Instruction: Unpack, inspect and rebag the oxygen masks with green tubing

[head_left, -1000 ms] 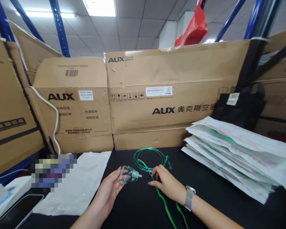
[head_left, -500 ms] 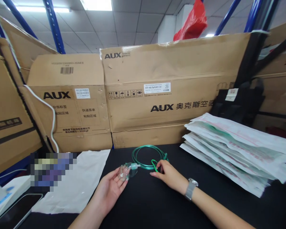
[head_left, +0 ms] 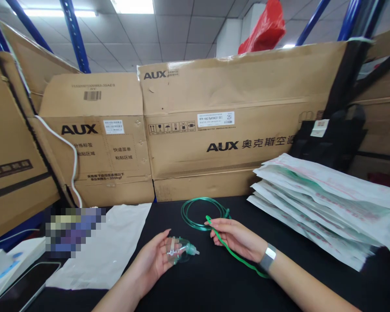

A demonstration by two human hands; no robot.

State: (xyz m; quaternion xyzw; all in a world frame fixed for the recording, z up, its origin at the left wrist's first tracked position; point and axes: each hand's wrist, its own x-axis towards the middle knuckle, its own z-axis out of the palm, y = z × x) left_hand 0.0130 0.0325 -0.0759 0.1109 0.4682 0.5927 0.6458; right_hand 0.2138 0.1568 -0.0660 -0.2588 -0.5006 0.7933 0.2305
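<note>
A clear mask with a pale green connector point(head_left: 182, 250) rests in my left hand point(head_left: 156, 260), palm up, with the fingers under and around it. Pinched in my right hand point(head_left: 238, 238) is a bright green strap point(head_left: 235, 255), whose long end trails down and right beneath the wrist. Behind the hands, a coil of green tubing point(head_left: 190, 221) lies on the black table; my right fingertips are close to its front edge.
White packets point(head_left: 312, 203) are stacked on the right. On the left lie a white sheet point(head_left: 100, 251), a blurred-out item point(head_left: 73, 232) and a phone point(head_left: 22, 288). Cardboard panels point(head_left: 182, 160) stand along the back, with a black bag point(head_left: 328, 143) at the right.
The mask in my left hand has moved slightly down and right, its connector now tilted downward. My right hand has turned, and the green strap now stretches out long below it.
</note>
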